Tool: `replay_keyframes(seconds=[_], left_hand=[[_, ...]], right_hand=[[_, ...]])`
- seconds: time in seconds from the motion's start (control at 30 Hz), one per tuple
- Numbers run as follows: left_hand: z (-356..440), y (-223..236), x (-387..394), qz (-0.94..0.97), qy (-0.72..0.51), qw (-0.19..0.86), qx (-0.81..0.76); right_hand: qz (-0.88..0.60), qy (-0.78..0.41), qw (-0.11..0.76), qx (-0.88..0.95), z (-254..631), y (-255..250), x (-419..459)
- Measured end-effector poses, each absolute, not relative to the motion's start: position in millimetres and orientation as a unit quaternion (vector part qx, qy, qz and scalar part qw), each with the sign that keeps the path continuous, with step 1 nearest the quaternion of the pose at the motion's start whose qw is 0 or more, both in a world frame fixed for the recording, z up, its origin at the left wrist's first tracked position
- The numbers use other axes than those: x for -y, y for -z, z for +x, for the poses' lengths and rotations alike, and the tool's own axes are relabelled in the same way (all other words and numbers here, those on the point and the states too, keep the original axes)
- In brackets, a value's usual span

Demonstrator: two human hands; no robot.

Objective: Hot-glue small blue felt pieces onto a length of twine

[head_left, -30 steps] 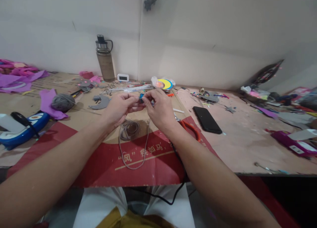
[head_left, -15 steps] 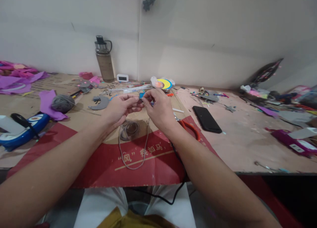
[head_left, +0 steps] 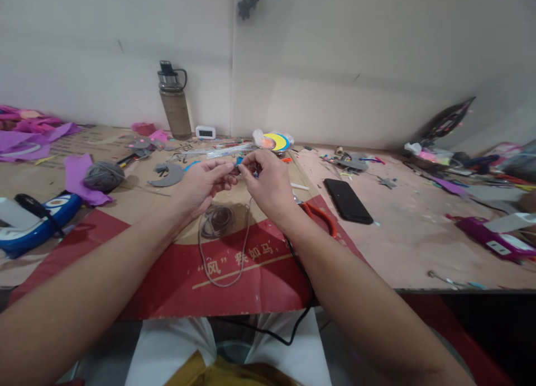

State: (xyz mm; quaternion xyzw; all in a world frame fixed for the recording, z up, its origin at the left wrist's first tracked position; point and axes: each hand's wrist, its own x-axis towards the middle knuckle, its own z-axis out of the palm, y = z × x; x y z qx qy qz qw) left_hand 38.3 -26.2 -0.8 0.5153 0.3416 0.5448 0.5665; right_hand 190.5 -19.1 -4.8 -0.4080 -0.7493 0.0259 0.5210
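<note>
Over the middle of the table my left hand [head_left: 201,186] and my right hand [head_left: 270,182] meet, fingertips pinched together. Between them is a small blue piece [head_left: 239,160], mostly hidden by the fingers, so its exact kind does not show. A thin grey cord [head_left: 216,285] lies looped below on red-printed cardboard [head_left: 167,288], its coil just under my hands. One strand rises toward my right hand; where it ends is hidden. Orange-handled scissors [head_left: 328,221] lie partly beneath my right wrist. Left of my hands rests a grey felt crescent [head_left: 168,175].
A water bottle [head_left: 175,109] and a small white clock [head_left: 205,132] stand by the wall. A grey yarn ball [head_left: 104,176] and a blue device [head_left: 62,210] lie left. To the right are a black phone [head_left: 347,200] and a purple device [head_left: 494,238].
The fingertips have shifted slightly around the blue piece, and less of it shows than half a second ago. Both hands stay in nearly the same place; the view has drifted slightly.
</note>
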Motion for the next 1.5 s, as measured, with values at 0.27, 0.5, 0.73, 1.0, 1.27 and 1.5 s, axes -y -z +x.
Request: replay_keyframes(seconds=[0.27,0.5,0.73,1.0,1.27,1.5], left_hand=[[39.7,2.2,25.3,0.539,-0.548,0.527,-0.364],[37.7,4.8,24.1,0.558,-0.547,0.492,-0.384],[39.8,-1.1,29.1,0.517,-0.546,0.543,-0.374],[40.5,-2.8,28.0,0.472,-0.564,0.565,-0.374],[42.7,-2.4,29.2,0.486,-0.586,0.539,-0.360],[43.8,-0.8,28.5,0.498,-0.582,0.540,-0.349]], right_hand=[[-0.422,-0.041,0.513,0.746,190.0,2.8,20.2],[-0.434,-0.092,0.511,0.736,188.3,-0.1,23.3],[-0.424,-0.113,0.522,0.731,187.9,-1.1,24.9],[-0.404,-0.092,0.521,0.747,188.5,1.2,22.7],[-0.424,-0.088,0.514,0.740,186.9,-0.8,25.1],[-0.434,-0.085,0.504,0.742,186.9,-1.0,25.5]])
